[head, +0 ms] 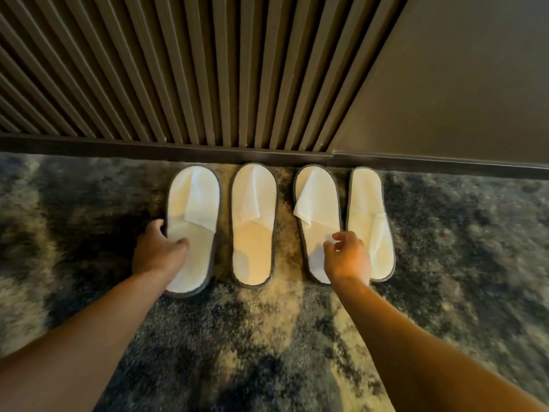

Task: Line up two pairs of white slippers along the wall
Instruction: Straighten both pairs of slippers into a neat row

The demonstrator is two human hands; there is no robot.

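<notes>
4 white slippers on the carpet (89, 278), toes at the baseboard (178, 148) of the slatted wall (178, 69): slipper 1 (197, 203), slipper 2 (252, 251), slipper 3 (319, 209), slipper 4 (367, 197). Slippers 3 and 4 touch; the rest stand slightly apart. Left hand (157, 251) cups the outer edge of slipper 1, thumb on the insole. Right hand (347, 257) hovers half-curled over the heel of slipper 3, gripping nothing visible. Judgement: row essentially formed; only fine straightening and spacing left

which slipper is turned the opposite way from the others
The rightmost slipper: its strap lies at the end away from the wall, while the other three have theirs at the wall end.
</notes>
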